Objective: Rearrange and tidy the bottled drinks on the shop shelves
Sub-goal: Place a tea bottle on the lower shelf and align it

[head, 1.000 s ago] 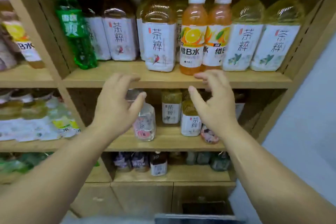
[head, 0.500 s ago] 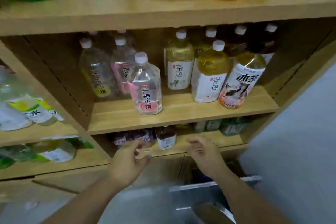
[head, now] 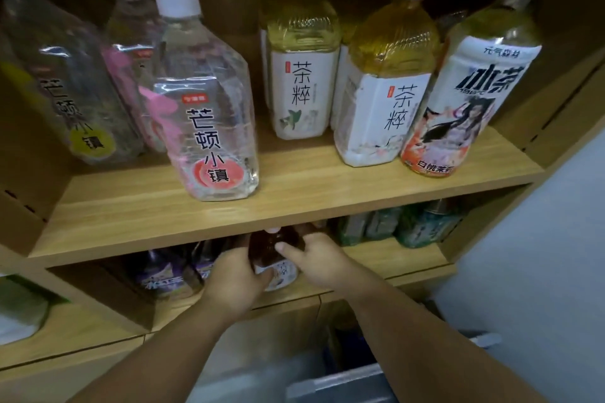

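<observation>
The wooden shelving unit (head: 294,206) filled the view, its middle shelf carrying the bigger stock: clear flavoured-water bottles (head: 209,121) on the left and yellow tea bottles (head: 383,88) on the right, with an iced-tea bottle (head: 471,98) at the far right, just beside the front tea bottle. The front clear bottle stood well forward of its row, close to the shelf's lip, probably out of line and due to be pushed back.

On the lower shelf (head: 393,258), in deep shadow, smaller bottles sat: purple-labelled ones (head: 163,275) to the left and greenish ones (head: 422,226) to the right, too dim to read.

Between them stood the small dark bottle (head: 275,255) near the front edge. The left hand (head: 235,281) was wrapped around its left side, fingers closed on the body, while the right hand (head: 317,258) clasped the other side with its thumb laid across the front. Two hands on so small a bottle suggested steadying it in the cramped gap under the shelf board, likely to turn its label outward or shift it into line.
</observation>
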Demonstrator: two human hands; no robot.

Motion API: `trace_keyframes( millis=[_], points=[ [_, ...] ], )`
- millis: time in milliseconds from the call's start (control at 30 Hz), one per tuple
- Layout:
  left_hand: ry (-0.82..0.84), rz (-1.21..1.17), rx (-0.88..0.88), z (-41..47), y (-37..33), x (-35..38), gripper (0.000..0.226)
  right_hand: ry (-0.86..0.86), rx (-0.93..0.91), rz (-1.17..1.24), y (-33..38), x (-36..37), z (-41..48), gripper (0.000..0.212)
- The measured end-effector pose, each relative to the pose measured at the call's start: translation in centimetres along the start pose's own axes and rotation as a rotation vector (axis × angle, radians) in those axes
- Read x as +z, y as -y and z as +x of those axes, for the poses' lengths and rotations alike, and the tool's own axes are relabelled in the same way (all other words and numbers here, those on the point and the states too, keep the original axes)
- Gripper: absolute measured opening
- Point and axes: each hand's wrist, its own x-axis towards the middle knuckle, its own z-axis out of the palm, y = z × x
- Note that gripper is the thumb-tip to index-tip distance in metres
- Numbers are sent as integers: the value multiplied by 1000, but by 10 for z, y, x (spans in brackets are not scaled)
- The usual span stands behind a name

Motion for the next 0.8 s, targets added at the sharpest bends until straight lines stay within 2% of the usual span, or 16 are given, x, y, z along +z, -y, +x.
trace_keyframes(
  millis=[100, 233, 300, 433, 567, 700, 800],
  points=[
    [-1, 25, -19, 4, 7, 7, 22, -11, 14, 3, -6, 9, 10, 40],
    [17, 113, -3, 9, 5, 6, 24, -71, -98, 45, -7, 14, 1, 28],
    [36, 127, 20, 6, 2, 4, 35, -100, -150, 39, -7, 14, -10, 29],
    [88, 156, 65, -16, -16, -3, 70, -117, -157, 50, -8, 6, -40, 42],
    [176, 163, 144, -49, -57, -22, 87, -125, -137, 97, 6, -22, -92, 49],
    [219, 218, 232, -80, -123, -47, 90, -126, -129, 145, 23, -77, -153, 45],
    [256, 171, 277, -100, -182, -65, 87, -108, -151, 190, 35, -131, -197, 48]
  ],
)
